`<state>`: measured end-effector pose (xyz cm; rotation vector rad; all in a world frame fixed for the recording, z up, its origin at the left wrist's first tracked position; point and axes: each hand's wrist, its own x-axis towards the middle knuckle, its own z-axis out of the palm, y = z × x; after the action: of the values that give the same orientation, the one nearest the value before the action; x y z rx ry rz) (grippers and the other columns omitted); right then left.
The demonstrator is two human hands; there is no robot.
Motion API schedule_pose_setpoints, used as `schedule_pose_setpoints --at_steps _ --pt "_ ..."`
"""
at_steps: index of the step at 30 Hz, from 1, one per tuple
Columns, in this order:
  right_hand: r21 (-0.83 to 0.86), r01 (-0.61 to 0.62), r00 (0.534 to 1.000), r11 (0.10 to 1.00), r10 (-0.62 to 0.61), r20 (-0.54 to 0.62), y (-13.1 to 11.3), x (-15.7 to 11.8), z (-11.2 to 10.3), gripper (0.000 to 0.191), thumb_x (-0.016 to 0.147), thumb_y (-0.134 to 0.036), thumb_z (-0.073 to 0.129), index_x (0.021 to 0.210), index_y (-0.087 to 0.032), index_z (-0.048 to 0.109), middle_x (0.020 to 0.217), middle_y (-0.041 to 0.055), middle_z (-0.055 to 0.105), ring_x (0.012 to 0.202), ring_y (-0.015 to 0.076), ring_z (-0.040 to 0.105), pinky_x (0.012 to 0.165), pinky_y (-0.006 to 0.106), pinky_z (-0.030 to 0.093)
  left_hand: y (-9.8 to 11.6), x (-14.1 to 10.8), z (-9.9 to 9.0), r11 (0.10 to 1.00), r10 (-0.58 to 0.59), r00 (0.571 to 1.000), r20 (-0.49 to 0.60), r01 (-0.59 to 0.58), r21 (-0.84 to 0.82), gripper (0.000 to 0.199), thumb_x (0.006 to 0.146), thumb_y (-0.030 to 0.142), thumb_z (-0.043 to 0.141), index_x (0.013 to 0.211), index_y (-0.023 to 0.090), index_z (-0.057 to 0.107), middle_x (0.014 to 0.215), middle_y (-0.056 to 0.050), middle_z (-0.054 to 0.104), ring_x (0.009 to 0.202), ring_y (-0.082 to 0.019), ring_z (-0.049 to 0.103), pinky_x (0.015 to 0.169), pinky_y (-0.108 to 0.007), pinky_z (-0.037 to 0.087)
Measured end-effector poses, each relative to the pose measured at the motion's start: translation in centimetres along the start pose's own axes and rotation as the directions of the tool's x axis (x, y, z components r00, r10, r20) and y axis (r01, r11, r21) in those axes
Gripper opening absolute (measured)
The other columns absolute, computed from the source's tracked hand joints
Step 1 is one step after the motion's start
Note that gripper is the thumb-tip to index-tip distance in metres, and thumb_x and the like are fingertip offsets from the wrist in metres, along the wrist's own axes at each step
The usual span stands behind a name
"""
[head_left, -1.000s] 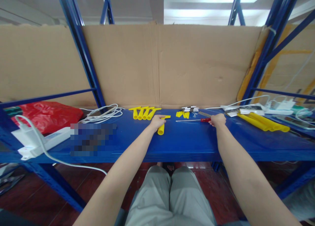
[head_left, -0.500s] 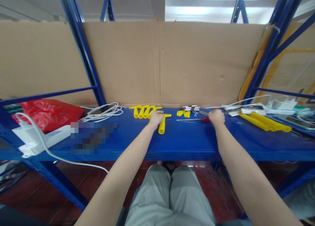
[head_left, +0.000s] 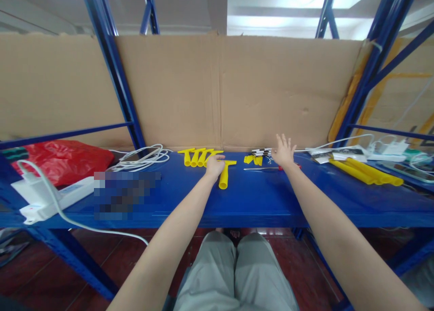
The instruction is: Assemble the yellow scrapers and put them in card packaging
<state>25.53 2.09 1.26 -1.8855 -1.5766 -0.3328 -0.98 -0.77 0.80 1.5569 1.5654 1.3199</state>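
A yellow T-shaped plastic handle (head_left: 223,180) lies at the middle of the blue shelf, its tube end toward me. My left hand (head_left: 214,167) is closed on the left end of its crossbar. Several matching yellow T-shaped handles (head_left: 195,159) lie in a row just left of that hand. My right hand (head_left: 285,153) is open, fingers spread, above the red handle of a screwdriver (head_left: 259,168), which it partly covers. Left of these fingers are small yellow pieces (head_left: 257,160), black-and-white strips (head_left: 260,152) and tiny metal bits, probably screws (head_left: 270,158).
Several yellow tubes (head_left: 366,171) lie at the right, near white chargers and cables (head_left: 389,148). At the left are a coiled white cable (head_left: 145,157), a red plastic bag (head_left: 68,162) and a power strip (head_left: 64,201). Cardboard (head_left: 169,89) stands along the back.
My right hand has opened from a closed shape and moved left and forward, over the screwdriver handle. My left hand stays at the yellow T-shaped handle.
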Motion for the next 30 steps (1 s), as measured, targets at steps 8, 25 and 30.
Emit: schedule_pose_setpoints --at_steps 8,25,30 --pt "-0.058 -0.093 0.951 0.994 0.106 0.29 -1.9 2.3 2.2 0.061 0.094 -0.041 0.044 0.151 -0.026 0.032 0.158 0.0131 0.028 0.147 0.0366 0.014 0.109 0.071 0.002 0.1 0.0 -0.1 0.999 -0.022 1.0 0.021 0.022 0.025 0.043 0.074 -0.004 0.051 0.109 0.008 0.072 0.096 -0.01 0.074 0.088 -0.02 0.07 0.081 -0.025 0.054" --pt "-0.103 -0.404 0.869 0.909 0.416 0.268 -3.8 5.6 4.5 0.028 0.083 -0.029 0.062 0.103 -0.011 0.068 0.114 0.0241 0.065 0.124 0.036 0.052 0.097 0.059 0.042 0.2 -0.3 0.2 0.999 -0.002 0.998 0.059 0.0 0.042 0.038 0.076 -0.002 0.053 0.107 0.009 0.072 0.103 -0.012 0.072 0.102 -0.024 0.067 0.092 -0.032 0.052" --pt "-0.055 -0.406 0.865 0.912 0.403 0.3 -3.6 5.7 4.5 0.032 0.074 -0.033 0.074 0.098 -0.012 0.068 0.116 0.024 0.064 0.127 0.0381 0.049 0.095 0.058 0.044 0.3 -0.4 0.2 0.999 0.015 0.998 0.063 -0.017 0.028 0.038 0.075 -0.001 0.055 0.106 0.009 0.073 0.103 -0.012 0.072 0.1 -0.023 0.067 0.092 -0.033 0.052"
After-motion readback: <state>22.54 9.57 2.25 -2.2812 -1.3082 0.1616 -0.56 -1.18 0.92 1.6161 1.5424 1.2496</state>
